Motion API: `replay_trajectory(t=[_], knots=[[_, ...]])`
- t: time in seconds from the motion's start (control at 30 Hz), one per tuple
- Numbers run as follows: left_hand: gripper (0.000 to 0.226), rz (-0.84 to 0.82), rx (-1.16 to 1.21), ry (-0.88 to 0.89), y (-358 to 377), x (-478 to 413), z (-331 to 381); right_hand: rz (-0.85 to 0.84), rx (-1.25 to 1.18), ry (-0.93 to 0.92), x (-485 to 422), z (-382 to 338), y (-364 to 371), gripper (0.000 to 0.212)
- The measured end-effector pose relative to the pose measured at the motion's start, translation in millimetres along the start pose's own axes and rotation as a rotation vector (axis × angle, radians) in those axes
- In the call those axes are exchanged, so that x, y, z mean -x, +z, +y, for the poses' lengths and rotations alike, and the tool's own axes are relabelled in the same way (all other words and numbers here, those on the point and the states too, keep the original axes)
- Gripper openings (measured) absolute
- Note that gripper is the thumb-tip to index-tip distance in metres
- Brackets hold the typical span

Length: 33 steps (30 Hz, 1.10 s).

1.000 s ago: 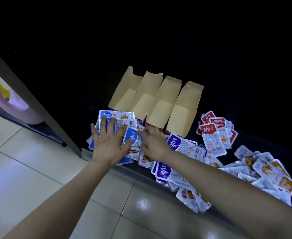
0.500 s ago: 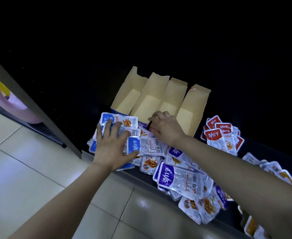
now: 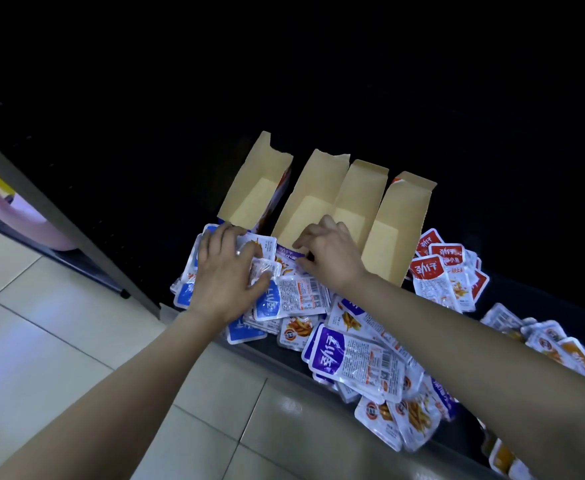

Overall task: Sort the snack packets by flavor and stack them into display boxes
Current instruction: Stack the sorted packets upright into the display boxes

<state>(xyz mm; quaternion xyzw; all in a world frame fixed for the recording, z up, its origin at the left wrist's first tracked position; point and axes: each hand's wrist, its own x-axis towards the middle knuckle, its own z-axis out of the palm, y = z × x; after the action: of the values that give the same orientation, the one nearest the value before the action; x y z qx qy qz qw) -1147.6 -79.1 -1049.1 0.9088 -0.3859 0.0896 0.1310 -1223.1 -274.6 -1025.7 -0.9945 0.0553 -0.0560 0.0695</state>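
Note:
Four open brown cardboard display boxes [image 3: 397, 237] stand side by side on the black surface. Snack packets lie heaped in front of them: blue packets [image 3: 267, 304] at the left, purple packets [image 3: 329, 356] in the middle, red packets [image 3: 428, 271] at the right. My left hand [image 3: 227, 271] lies on the blue heap, fingers bent over packets with one small packet between thumb and forefinger. My right hand [image 3: 331, 256] is at the mouth of the second box [image 3: 305, 211], with finger and thumb pinching a purple packet [image 3: 286, 253].
Orange packets [image 3: 573, 355] spread to the far right along the surface edge. A grey frame edge [image 3: 62, 220] runs diagonally at the left, with a pink plastic object [image 3: 38, 220] behind it. Pale floor tiles [image 3: 59, 358] lie below.
My right hand has moved from the packet heap up to the box mouths. My left hand has slid forward over the blue heap and its fingers have bent.

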Motion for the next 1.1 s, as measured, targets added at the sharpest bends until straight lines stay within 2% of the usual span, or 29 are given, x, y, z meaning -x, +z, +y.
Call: replay_trajectory(t=[0.17, 0.37, 0.57, 0.67, 0.77, 1.0, 1.1], knots=[[0.05, -0.062, 0.072, -0.028, 4.8, -27.2, -0.8, 0.037, -0.017, 0.028, -5.4, 3.6, 7.1, 0.017], [0.055, -0.151, 0.076, -0.11, 16.2, -38.2, -3.2, 0.065, -0.179, 0.045, -5.3, 7.6, 8.7, 0.015], [0.053, -0.175, -0.011, -0.118, 15.1, -39.2, -5.4, 0.089, -0.229, 0.049, -1.3, 4.9, 13.1, 0.014], [0.058, -0.253, -0.115, -0.109, 15.1, -38.5, -6.1, 0.171, -0.308, 0.039, 5.1, 7.9, 10.7, 0.009], [0.058, -0.275, -0.101, -0.132, 13.4, -37.8, -4.7, 0.23, -0.416, 0.05, 9.1, 6.9, 4.4, 0.006], [0.05, -0.191, 0.064, -0.153, 1.1, -34.6, 6.3, 0.154, -0.557, 0.064, 12.1, 7.3, -12.2, 0.011], [0.041, -0.064, 0.282, -0.142, -11.5, -34.5, 18.4, 0.168, -0.584, 0.05, 19.5, 7.6, -22.7, 0.01]])
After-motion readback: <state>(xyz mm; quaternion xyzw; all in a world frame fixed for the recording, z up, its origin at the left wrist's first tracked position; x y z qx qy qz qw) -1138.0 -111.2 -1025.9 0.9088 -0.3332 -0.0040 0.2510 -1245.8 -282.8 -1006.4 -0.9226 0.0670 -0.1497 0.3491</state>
